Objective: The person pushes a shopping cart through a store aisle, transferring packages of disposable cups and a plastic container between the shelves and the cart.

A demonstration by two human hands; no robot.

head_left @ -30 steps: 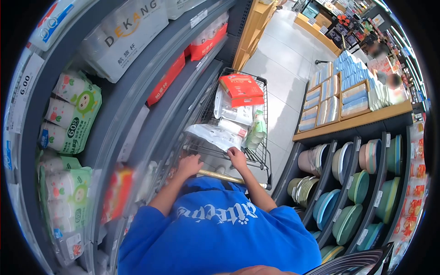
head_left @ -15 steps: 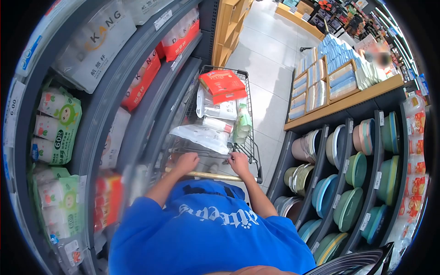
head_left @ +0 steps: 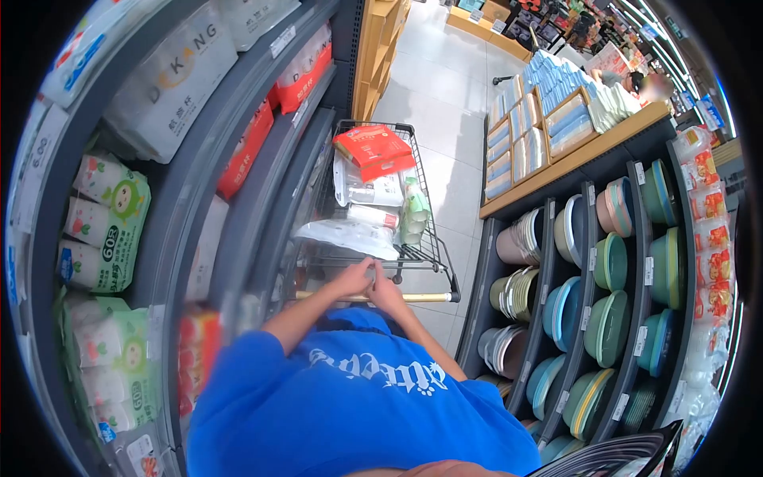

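Note:
My left hand (head_left: 354, 278) and my right hand (head_left: 385, 291) meet above the pale handle bar (head_left: 417, 297) of a black wire cart (head_left: 429, 238). Their fingers are drawn together at the cart's near edge; anything between them is too small to tell. Just beyond them lies a white plastic package (head_left: 350, 236) in the cart. Behind it are a roll-shaped white package (head_left: 372, 215), a green-and-white pack (head_left: 414, 208), a clear-and-white pack (head_left: 369, 188) and a red pack (head_left: 373, 149) on top.
Shelves on the left hold cup packs (head_left: 171, 83) and green packs (head_left: 107, 222). On the right, a rack holds colored basins (head_left: 608, 326) below a wooden display of folded cloths (head_left: 572, 127). A tiled aisle (head_left: 445, 119) runs ahead. A person (head_left: 636, 82) is partly visible beyond the display.
My two hands have come together from their places apart over the handle. The view has shifted, and the cart now appears further left than a second ago.

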